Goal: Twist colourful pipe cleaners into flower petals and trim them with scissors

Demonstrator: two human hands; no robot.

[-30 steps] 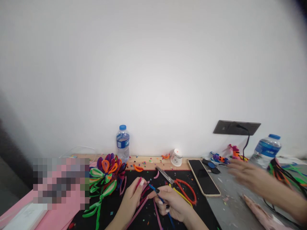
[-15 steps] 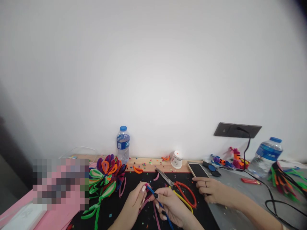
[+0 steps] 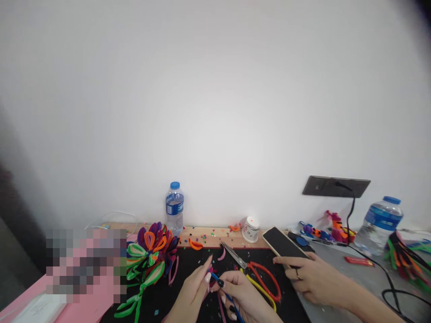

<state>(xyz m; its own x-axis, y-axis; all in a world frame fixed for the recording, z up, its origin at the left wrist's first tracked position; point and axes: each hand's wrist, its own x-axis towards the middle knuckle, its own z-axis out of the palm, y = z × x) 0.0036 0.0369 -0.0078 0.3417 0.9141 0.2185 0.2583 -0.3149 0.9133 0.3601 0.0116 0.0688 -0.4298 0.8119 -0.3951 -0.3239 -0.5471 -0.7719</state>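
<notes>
At the bottom centre, my left hand [image 3: 191, 294] pinches the upper end of a blue pipe cleaner [image 3: 238, 309], where some pink-purple fuzzy material shows at the fingertips. My right hand [image 3: 244, 294] is closed on the same blue stem just below, its dark-nailed fingers wrapped round it. A pink strip [image 3: 221, 308] hangs down between the hands. Scissors with orange-red handles [image 3: 266, 273] lie slightly apart to the right, beside a yellow pipe cleaner [image 3: 261, 289]. Fuzzy multicoloured flowers [image 3: 153, 242] with green leaves stand on the left of the black mat [image 3: 161, 309].
Another person's hand [image 3: 306, 273] holds a phone [image 3: 284, 244] on the right. A bottle [image 3: 174, 208] and an upturned paper cup [image 3: 250, 229] stand near the wall. Farther right are a second bottle [image 3: 380, 224], a black cable [image 3: 372, 260] and a red packet [image 3: 359, 261].
The view has shifted slightly, so most things sit lower. The other person's hand has tilted the phone up. My hands stay close together on the blue pipe cleaner.
</notes>
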